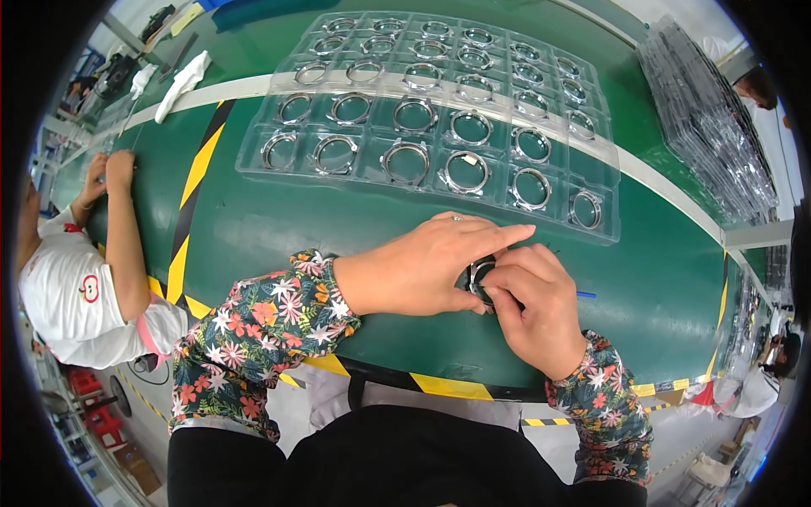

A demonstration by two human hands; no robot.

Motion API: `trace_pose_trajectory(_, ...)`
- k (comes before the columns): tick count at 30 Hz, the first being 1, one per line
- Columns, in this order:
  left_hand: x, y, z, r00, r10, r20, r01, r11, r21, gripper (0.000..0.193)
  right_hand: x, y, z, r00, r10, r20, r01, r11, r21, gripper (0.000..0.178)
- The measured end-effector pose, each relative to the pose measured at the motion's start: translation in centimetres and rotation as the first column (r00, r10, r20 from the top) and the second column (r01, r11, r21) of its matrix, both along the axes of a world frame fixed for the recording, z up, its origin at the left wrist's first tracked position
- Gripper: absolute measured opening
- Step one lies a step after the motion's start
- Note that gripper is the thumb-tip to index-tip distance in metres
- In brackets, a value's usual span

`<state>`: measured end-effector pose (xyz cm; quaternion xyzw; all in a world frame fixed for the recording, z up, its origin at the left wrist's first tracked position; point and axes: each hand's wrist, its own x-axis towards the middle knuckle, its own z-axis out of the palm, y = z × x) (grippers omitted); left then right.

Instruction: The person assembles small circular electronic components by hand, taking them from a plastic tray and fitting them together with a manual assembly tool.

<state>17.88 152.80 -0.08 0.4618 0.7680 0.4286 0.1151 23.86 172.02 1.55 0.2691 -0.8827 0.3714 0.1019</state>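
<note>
Between my hands, close above the green table, is a round metal watch case (476,276) with a dark middle. My left hand (427,264) grips its left side between thumb and fingers. The thumb and fingers of my right hand (539,302) are pinched on its right side; they cover much of it. Behind the right hand a thin blue stick (586,295) shows; whether it lies on the table or is held, I cannot tell. Just beyond my hands, a clear plastic tray (355,183) holds rows of silver watch cases (406,162), one per compartment.
Yellow-and-black tape (196,186) marks the green table (228,221) at left and along its near edge. A co-worker's arm (125,245) rests on the table at far left. Stacked clear trays (705,118) stand at back right, and a white cloth (183,84) lies at back left.
</note>
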Motion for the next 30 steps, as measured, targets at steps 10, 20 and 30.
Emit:
trace_pose_trajectory(10, -0.1, 0.0, 0.2, 1.000, -0.010, 0.002, 0.010, 1.000, -0.004, 0.096, 0.1, 0.1, 0.1, 0.998, 0.019, 0.053, -0.017, 0.999, -0.027, 0.014)
trace_pose_trajectory(20, 0.0, -0.1, 0.3, 0.999, -0.026, 0.020, 0.026, 1.000, -0.012, 0.098, 0.3, 0.2, 0.1, 1.000, -0.005, 0.024, 0.006, 1.000, -0.024, 0.017)
trace_pose_trajectory(30, -0.9, -0.4, 0.2, 0.998, -0.067, -0.013, 0.066, 0.998, -0.010, 0.101, -0.3, -0.7, 0.2, 0.997, 0.062, -0.044, -0.059, 0.997, 0.048, 0.024)
